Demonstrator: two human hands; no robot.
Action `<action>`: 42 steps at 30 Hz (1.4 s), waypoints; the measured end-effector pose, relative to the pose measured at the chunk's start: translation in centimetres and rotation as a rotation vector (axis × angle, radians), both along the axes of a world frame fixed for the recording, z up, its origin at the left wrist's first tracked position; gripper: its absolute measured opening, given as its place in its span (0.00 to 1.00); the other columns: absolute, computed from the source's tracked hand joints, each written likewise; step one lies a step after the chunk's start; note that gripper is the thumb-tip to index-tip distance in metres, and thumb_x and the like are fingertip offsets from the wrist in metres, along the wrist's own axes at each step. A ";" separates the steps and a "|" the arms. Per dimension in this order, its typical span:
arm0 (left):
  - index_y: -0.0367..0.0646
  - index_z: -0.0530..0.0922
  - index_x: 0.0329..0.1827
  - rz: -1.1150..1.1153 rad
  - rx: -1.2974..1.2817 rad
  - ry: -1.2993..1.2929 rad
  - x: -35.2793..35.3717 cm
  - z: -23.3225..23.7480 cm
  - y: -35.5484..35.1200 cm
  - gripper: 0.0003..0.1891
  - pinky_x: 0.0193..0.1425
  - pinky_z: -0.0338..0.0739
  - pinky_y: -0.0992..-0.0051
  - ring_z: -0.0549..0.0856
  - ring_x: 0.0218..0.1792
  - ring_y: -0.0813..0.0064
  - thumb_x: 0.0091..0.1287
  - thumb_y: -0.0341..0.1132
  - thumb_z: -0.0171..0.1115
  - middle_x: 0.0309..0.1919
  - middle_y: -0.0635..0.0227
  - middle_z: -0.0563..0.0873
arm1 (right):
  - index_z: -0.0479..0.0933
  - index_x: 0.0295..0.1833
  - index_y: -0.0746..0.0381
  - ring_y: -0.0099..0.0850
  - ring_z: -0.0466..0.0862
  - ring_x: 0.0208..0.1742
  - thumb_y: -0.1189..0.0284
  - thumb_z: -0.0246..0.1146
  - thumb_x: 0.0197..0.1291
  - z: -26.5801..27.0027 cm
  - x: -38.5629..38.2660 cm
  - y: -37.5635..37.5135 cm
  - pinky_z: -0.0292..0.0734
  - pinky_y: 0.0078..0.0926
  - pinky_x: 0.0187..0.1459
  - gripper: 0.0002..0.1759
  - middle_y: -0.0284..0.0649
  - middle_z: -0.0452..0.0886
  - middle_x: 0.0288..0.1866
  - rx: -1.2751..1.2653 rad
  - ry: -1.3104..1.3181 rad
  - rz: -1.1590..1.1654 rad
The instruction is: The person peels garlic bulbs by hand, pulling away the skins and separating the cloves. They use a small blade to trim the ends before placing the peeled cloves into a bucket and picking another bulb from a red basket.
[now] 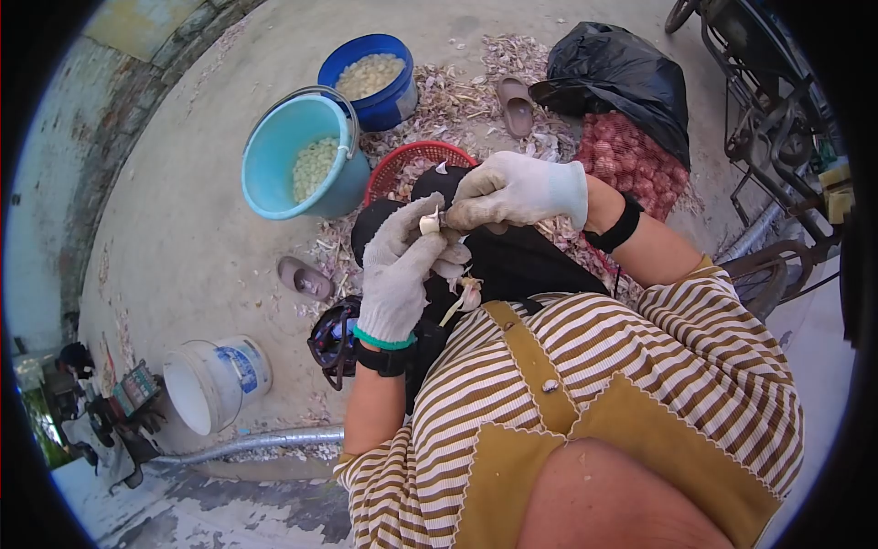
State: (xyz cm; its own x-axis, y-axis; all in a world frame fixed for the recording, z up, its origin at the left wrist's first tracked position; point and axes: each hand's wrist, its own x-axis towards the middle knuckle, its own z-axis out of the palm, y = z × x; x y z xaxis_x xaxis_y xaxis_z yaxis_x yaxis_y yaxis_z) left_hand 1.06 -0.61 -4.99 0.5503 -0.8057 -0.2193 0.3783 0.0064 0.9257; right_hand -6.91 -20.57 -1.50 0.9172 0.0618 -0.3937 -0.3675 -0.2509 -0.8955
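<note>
My left hand [402, 265], in a white knit glove with a green cuff, pinches a pale garlic clove [430, 222] between thumb and fingers above my lap. Right beside it, my right hand [512, 194], in a soiled white glove, is closed with its fingertips close against the clove. A small dark edge shows at those fingertips, too little to name. Below the hands, a garlic bulb [470, 295] with a stem lies against my dark-clad lap. A red basket [384, 167] holding garlic and skins stands just past my knees, partly hidden.
A turquoise bucket [265, 165] and a blue bucket [389, 114] contain peeled cloves. A red mesh sack [631, 160] of garlic sits under a black plastic bag [631, 73]. Slippers [305, 278], scattered skins, a tipped white bucket [197, 393] and a cycle frame [777, 119] surround me.
</note>
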 end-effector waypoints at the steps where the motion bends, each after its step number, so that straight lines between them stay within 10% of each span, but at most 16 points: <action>1: 0.31 0.70 0.64 0.008 -0.088 0.112 -0.1 -0.1 0.1 0.20 0.36 0.84 0.76 0.88 0.34 0.69 0.70 0.28 0.55 0.41 0.53 0.85 | 0.84 0.39 0.63 0.18 0.72 0.22 0.59 0.66 0.62 0.1 0.0 0.0 0.66 0.18 0.23 0.16 0.31 0.77 0.23 0.050 0.040 0.000; 14: 0.38 0.71 0.58 0.218 -0.083 0.163 0.6 -1.8 -0.2 0.13 0.25 0.76 0.82 0.84 0.29 0.75 0.74 0.32 0.51 0.38 0.60 0.84 | 0.82 0.45 0.63 0.15 0.71 0.22 0.60 0.63 0.64 -1.7 -0.4 -0.2 0.64 0.15 0.22 0.16 0.30 0.76 0.24 0.043 0.056 -0.123; 22: 0.38 0.73 0.56 0.468 -0.100 0.055 -0.4 -2.5 -1.3 0.11 0.23 0.69 0.87 0.81 0.26 0.82 0.73 0.30 0.55 0.36 0.66 0.83 | 0.80 0.50 0.63 0.47 0.83 0.45 0.53 0.59 0.64 -2.6 -0.2 3.1 0.77 0.37 0.46 0.23 0.50 0.83 0.42 -0.615 -0.250 -0.005; 36: 0.35 0.72 0.59 0.139 -0.290 0.334 -0.6 -2.5 0.7 0.14 0.27 0.78 0.78 0.84 0.27 0.75 0.76 0.33 0.49 0.34 0.62 0.83 | 0.81 0.49 0.59 0.42 0.85 0.41 0.61 0.60 0.62 -4.0 -0.1 2.2 0.77 0.32 0.43 0.16 0.47 0.84 0.38 -0.264 -0.166 -0.072; 39: 0.35 0.71 0.60 0.212 -0.294 0.417 -1.1 -2.4 0.1 0.15 0.29 0.81 0.76 0.85 0.28 0.73 0.76 0.34 0.48 0.36 0.61 0.83 | 0.82 0.45 0.64 0.24 0.79 0.28 0.69 0.62 0.64 -4.0 -0.2 2.3 0.75 0.24 0.33 0.11 0.36 0.83 0.31 -0.228 -0.221 -0.143; 42: 0.34 0.70 0.61 0.233 -0.253 0.409 -1.3 -2.3 -0.2 0.16 0.29 0.81 0.77 0.84 0.28 0.74 0.76 0.33 0.49 0.39 0.59 0.83 | 0.82 0.45 0.58 0.44 0.84 0.42 0.59 0.57 0.64 -4.4 -0.3 2.6 0.78 0.36 0.43 0.16 0.46 0.84 0.37 -0.507 -0.331 -0.089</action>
